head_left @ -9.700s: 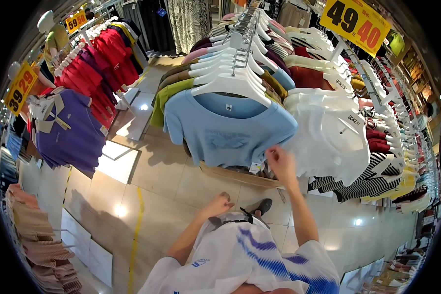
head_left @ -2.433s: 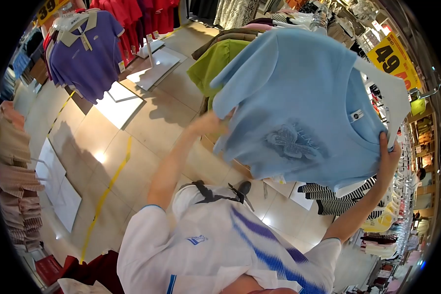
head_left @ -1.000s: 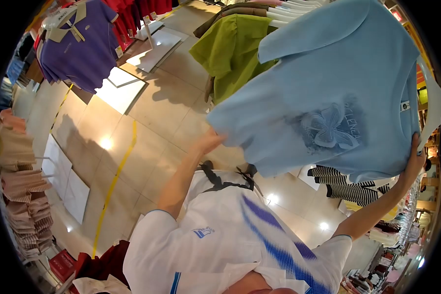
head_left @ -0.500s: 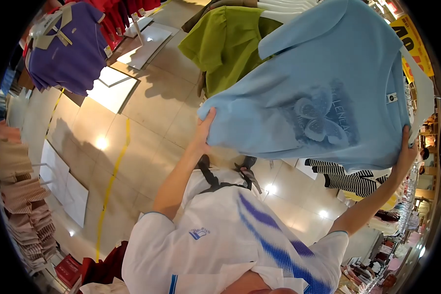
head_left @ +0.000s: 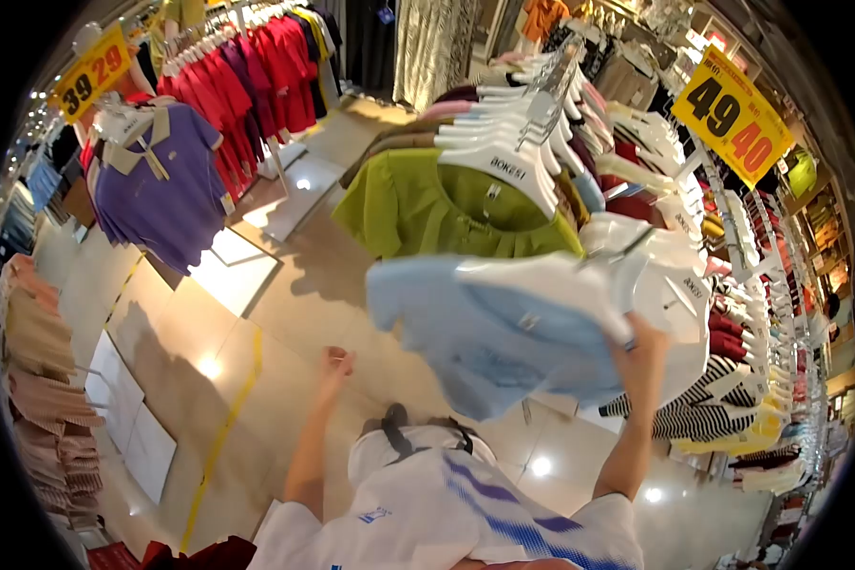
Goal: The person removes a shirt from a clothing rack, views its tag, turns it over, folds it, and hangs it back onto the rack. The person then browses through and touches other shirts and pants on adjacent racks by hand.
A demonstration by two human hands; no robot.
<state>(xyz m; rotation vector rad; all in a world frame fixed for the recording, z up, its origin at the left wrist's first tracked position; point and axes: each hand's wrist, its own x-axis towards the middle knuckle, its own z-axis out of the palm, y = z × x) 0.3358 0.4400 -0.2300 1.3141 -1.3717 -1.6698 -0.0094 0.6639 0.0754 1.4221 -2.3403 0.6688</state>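
My right hand point(head_left: 644, 344) is closed on the shoulder of a light blue T-shirt point(head_left: 541, 350), where its white hanger sits inside. The shirt hangs tilted and slightly blurred, its printed front partly folded out of sight. Below and left of the shirt is my left hand point(head_left: 337, 364), fingers curled in, apart from the cloth and with nothing visible in them. Right behind the blue shirt, a green top point(head_left: 399, 204) hangs on a white hanger point(head_left: 499, 171) at the front of a rack.
Densely hung clothes fill the rack, with striped tops point(head_left: 703, 413) on the right. A yellow price sign point(head_left: 734, 114) stands above it. Purple polo shirts point(head_left: 157, 195) hang at left, near red garments point(head_left: 256, 81). A yellow line point(head_left: 223, 442) crosses the tiled floor.
My left hand has let go of the blue T-shirt's hem and moved down and left. The shirt, in my right hand, is now lower and closer to the rack. The view has tilted up.
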